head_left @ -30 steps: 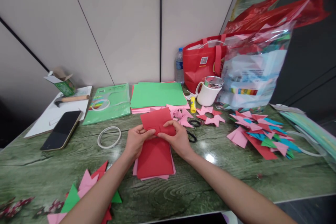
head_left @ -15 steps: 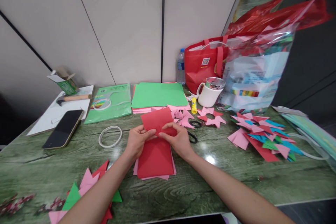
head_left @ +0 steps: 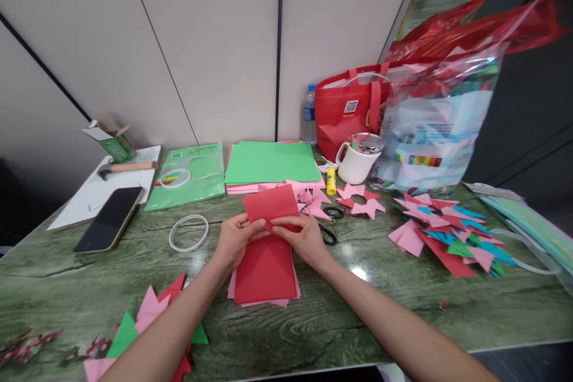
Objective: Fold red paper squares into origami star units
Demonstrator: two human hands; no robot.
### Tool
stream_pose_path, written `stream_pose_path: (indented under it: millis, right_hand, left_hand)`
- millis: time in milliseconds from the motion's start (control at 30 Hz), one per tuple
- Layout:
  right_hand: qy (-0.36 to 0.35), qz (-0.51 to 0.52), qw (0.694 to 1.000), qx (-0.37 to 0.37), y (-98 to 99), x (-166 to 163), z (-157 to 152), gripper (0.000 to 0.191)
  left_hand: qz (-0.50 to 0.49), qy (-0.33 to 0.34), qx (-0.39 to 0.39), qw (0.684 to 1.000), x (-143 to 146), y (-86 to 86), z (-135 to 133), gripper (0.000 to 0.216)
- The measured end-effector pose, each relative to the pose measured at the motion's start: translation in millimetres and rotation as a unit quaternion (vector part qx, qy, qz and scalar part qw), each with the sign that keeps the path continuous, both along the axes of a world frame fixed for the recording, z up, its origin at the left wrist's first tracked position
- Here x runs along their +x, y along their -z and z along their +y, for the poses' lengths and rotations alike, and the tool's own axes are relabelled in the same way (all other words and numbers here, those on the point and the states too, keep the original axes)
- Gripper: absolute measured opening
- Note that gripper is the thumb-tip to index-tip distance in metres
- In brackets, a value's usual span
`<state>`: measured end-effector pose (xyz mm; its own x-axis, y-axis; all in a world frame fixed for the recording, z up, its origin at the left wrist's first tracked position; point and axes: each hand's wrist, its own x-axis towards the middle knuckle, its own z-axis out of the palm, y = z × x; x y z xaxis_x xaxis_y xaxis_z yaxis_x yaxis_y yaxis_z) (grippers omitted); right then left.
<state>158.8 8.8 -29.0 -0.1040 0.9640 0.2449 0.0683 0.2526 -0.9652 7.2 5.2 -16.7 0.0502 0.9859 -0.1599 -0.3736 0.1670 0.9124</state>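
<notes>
A sheet of red paper (head_left: 272, 202) is held up between both hands in the middle of the table. My left hand (head_left: 236, 240) pinches its lower left part, thumb in front. My right hand (head_left: 307, 240) grips the lower right part, its thumb and fingers close to the left thumb. Whether the sheet's lower edge is folded is hidden by the fingers. Directly below lies a stack of red and pink paper (head_left: 266, 274), red on top, pink edges sticking out. Pink folded paper pieces (head_left: 311, 198) lie just behind the right hand.
Green sheets (head_left: 273, 162), a glue stick (head_left: 330, 181), a white mug (head_left: 357, 158) and black-handled scissors (head_left: 329, 234) lie behind. Leftward are a white ring (head_left: 188, 233), phone (head_left: 108, 219) and hammer (head_left: 128, 167). Folded paper stars (head_left: 450, 230) are at right, more (head_left: 150, 310) under my left forearm.
The red sheet has tilted slightly and shifted a little to the right. My right fingers have flattened along it, while the left hand has stayed nearly still.
</notes>
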Motion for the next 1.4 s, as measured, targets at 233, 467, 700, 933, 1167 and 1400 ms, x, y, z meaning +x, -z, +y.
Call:
stream_pose_path:
  millis: [233,467,700,933,1167,1400]
  right_hand:
    - [0.000,0.002,1.000,0.001,-1.3,0,0,0.009]
    - [-0.006,0.004,1.000,0.010,-1.3,-1,-1,0.010]
    - [-0.007,-0.003,1.000,0.020,-0.4,4,2,0.008]
    - [0.118,-0.071,0.988,0.073,-0.9,3,0,0.018]
    - [0.177,-0.055,0.980,0.071,3.3,-5,-3,0.073]
    - [0.199,-0.067,0.976,0.055,-2.1,-8,-7,0.081]
  left_hand:
    - [0.011,-0.009,0.018,1.000,0,1.9,0,0.028]
    - [0.057,-0.042,0.036,0.997,2,0.2,-1,0.032]
    - [0.079,0.008,0.022,0.997,-2,0.3,0,0.033]
    - [0.082,-0.030,0.057,0.995,2,3.9,-1,0.025]
    - [0.073,-0.037,0.053,0.995,2,6.4,-2,0.021]
    - [0.060,-0.035,0.042,0.997,6,5.1,-4,0.023]
